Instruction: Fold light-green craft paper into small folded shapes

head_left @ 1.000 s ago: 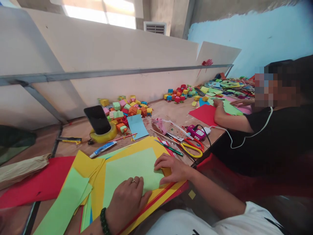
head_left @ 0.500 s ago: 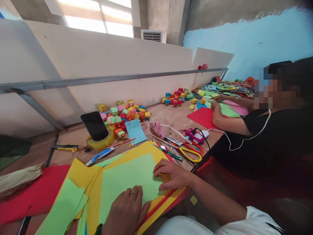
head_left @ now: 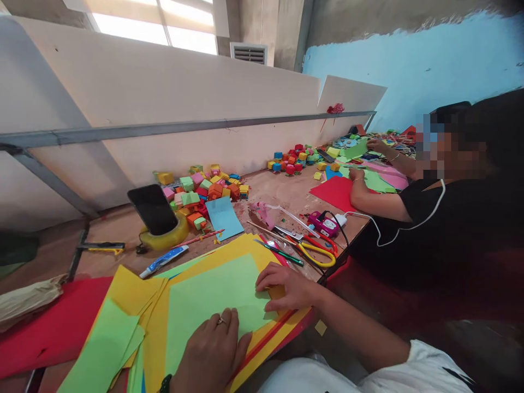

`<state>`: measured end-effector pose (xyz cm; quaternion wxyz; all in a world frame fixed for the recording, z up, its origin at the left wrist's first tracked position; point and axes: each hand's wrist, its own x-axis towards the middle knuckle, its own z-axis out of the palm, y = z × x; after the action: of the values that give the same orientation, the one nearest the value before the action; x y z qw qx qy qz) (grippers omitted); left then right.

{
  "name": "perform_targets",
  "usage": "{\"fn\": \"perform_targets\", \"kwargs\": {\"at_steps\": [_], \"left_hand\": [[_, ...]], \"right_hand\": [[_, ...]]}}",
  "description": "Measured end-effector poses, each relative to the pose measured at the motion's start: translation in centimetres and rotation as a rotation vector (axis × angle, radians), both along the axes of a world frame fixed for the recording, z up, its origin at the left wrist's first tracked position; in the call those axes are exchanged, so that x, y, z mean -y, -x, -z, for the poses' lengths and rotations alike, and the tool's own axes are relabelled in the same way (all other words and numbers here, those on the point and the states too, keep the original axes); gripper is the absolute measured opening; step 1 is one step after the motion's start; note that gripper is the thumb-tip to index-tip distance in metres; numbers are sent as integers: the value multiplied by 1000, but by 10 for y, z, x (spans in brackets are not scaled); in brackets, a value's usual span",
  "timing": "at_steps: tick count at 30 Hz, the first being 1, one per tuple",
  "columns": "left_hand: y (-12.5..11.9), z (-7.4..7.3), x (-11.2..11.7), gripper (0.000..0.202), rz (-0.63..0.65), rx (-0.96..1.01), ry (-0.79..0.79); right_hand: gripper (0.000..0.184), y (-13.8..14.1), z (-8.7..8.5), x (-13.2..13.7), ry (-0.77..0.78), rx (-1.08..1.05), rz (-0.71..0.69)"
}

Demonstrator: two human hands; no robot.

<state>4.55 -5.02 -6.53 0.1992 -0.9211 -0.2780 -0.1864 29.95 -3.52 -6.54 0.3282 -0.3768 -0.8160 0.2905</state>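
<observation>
A light green sheet [head_left: 216, 289] is being kept flat on a stack of yellow sheets [head_left: 158, 327] at the near edge of the table [head_left: 266, 183]. Its near edge is being covered by the left hand [head_left: 213, 346], which is being laid palm down, thumb spread from the fingers; whether any paper is being pinched beneath cannot be told. Its right-hand end is being touched by the right hand [head_left: 286, 289], fingers and thumb being held moderately wide apart, with yellow-orange paper being seen in the gap. To the left, the stack is being overlapped by narrower green pieces [head_left: 104, 335]. Beyond the stack's right corner, a green pen [head_left: 289, 257] and scissors [head_left: 302, 238] are being noted, the scissors lying near a purple device [head_left: 323, 224]. Behind the stack, a blue-and-white tube [head_left: 164, 261], a light blue sheet [head_left: 225, 218] and a pile of coloured paper cubes [head_left: 215, 188] are being observed. A phone [head_left: 153, 210] is being propped, tilted, on a tape roll [head_left: 166, 236]. Further along, a second pile of cubes [head_left: 290, 161] is being recorded. At right, a green paper [head_left: 357, 149] is being gripped by a co-worker's hand [head_left: 377, 146], a red sheet [head_left: 331, 192] lying nearby.
</observation>
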Motion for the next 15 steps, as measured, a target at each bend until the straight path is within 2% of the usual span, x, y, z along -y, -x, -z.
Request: {"fn": "perform_targets", "kwargs": {"at_steps": [6,15], "left_hand": [[-2,0,7,25,-45,-64,106],[-1,-10,9,25,-43,-60,109]], "right_hand": [[32,-1,3,3,30,41,20],[28,5,-6,5,48,25,25]]}}
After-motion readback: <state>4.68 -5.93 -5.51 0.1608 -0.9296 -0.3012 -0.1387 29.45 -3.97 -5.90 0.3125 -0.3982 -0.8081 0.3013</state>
